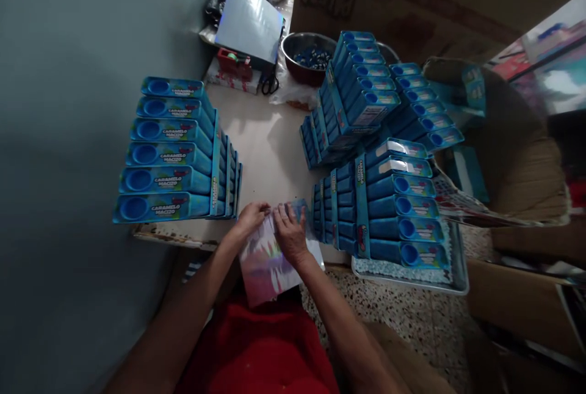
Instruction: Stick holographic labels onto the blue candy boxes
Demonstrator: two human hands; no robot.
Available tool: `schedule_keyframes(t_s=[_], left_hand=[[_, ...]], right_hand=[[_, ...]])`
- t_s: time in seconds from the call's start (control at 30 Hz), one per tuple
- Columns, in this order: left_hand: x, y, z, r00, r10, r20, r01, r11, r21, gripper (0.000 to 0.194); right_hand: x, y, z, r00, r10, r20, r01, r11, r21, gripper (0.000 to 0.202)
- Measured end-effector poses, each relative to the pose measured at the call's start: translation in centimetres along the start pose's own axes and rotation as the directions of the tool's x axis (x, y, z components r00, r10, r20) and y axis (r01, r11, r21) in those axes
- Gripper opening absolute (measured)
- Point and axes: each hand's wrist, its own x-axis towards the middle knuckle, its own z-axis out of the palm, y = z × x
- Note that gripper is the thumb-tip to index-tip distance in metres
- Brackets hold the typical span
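A shiny, iridescent plastic sheet hangs over the front edge of the table, in front of my red shirt; I cannot tell whether it is a bag or a single layer. My left hand pinches its upper edge, fingertips closed. Beside it, my right hand lies on the sheet with fingers stretched out and a little apart. Something bluish shows at the sheet's far right corner, partly covered by those fingers. Stacks of blue candy boxes marked "Caramelo Macizo" stand to the left, and more blue boxes stand close on the right.
A metal tray juts past the table's front right. Farther back are a metal bowl of small pieces, scissors, a red tape dispenser and a pile of shiny sheets. Large cardboard boxes rise behind.
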Motion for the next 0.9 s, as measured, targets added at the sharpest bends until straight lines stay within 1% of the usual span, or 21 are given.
schedule_keyframes(t_s=[0.07,0.17,0.27,0.33,0.4,0.47,0.5,0.53,0.57,0.6,0.63,0.67,0.7,0.73,0.77,0.8,0.83,0.87,0.9], left_hand=[[-0.1,-0.1,0.1,1.000,-0.011,-0.001,0.011,1.000,0.012,0.030],[-0.5,0.3,0.0,0.999,-0.038,-0.021,0.039,0.997,0.063,0.031],[-0.2,1.0,-0.4,0.995,-0.069,-0.075,0.078,0.988,0.136,0.032],[1.0,1.6,-1.0,0.991,-0.079,-0.112,0.098,0.979,0.178,0.031],[2.7,2.4,-1.8,0.986,-0.077,-0.147,0.107,0.973,0.207,0.031],[4.1,3.7,-2.5,0.978,-0.056,-0.199,0.102,0.968,0.231,0.032],[4.4,4.7,-2.7,0.968,-0.018,-0.252,0.078,0.970,0.229,0.033],[4.2,5.9,-2.9,0.945,0.034,-0.326,0.036,0.978,0.206,0.034],[3.5,7.2,-3.0,0.907,0.085,-0.412,-0.024,0.988,0.151,0.034],[2.3,8.8,-3.1,0.861,0.116,-0.496,-0.101,0.993,0.058,0.034],[0.6,10.5,-3.0,0.822,0.122,-0.556,-0.192,0.979,-0.069,0.034],[-1.4,12.3,-3.0,0.818,0.098,-0.567,-0.271,0.935,-0.230,0.037],[-3.4,14.3,-2.9,0.854,0.079,-0.514,-0.324,0.854,-0.407,0.042],[-5.4,16.2,-2.7,0.910,0.102,-0.402,-0.337,0.746,-0.574,0.049],[-7.0,18.1,-2.6,0.949,0.162,-0.269,-0.309,0.630,-0.712,0.059],[-8.3,19.7,-2.5,0.961,0.235,-0.147,-0.254,0.532,-0.808,0.069],[-9.2,21.2,-2.4,0.951,0.305,-0.056,-0.198,0.459,-0.866,0.076],[-9.7,22.5,-2.2,0.937,0.348,0.003,-0.153,0.418,-0.896,0.079],[-9.9,23.4,-2.1,0.934,0.357,0.034,-0.123,0.408,-0.905,0.076]], right_hand=[[-0.7,-0.2,-0.3,1.000,0.024,0.001,-0.024,0.999,0.030,0.047],[-1.0,-0.3,-1.6,0.996,0.079,-0.028,-0.078,0.995,0.062,0.038],[-0.7,-0.9,-4.1,0.989,0.147,0.030,-0.148,0.988,0.046,0.030],[-0.8,-2.0,-6.7,0.987,0.147,0.070,-0.150,0.988,0.037,0.030],[-1.6,-3.6,-10.1,0.993,0.109,0.047,-0.112,0.991,0.068,0.029],[-3.0,-5.2,-14.3,0.995,0.095,-0.038,-0.088,0.983,0.160,0.027],[-3.8,-5.9,-16.6,0.989,0.120,-0.091,-0.096,0.966,0.239,0.025],[-4.6,-6.5,-19.0,0.974,0.176,-0.141,-0.119,0.933,0.339,0.023],[-5.4,-6.8,-21.6,0.949,0.260,-0.180,-0.156,0.879,0.451,0.020],[-6.1,-6.8,-24.1,0.913,0.358,-0.194,-0.197,0.805,0.560,0.017],[-6.6,-6.6,-26.6,0.869,0.458,-0.186,-0.242,0.722,0.649,0.014],[-6.8,-6.0,-29.0,0.825,0.543,-0.159,-0.286,0.642,0.711,0.014],[-6.9,-5.2,-31.0,0.788,0.603,-0.124,-0.324,0.578,0.749,0.015],[-6.8,-4.3,-32.7,0.764,0.639,-0.089,-0.354,0.530,0.771,0.017],[-6.4,-3.2,-34.1,0.751,0.658,-0.062,-0.373,0.500,0.782,0.019],[-5.9,-2.1,-35.0,0.747,0.664,-0.046,-0.380,0.482,0.789,0.020],[-5.3,-1.1,-35.6,0.748,0.663,-0.035,-0.380,0.470,0.796,0.021],[-4.8,-0.2,-35.8,0.750,0.660,-0.024,-0.377,0.458,0.805,0.022],[-4.3,0.7,-35.9,0.750,0.661,-0.016,-0.373,0.443,0.815,0.023]])
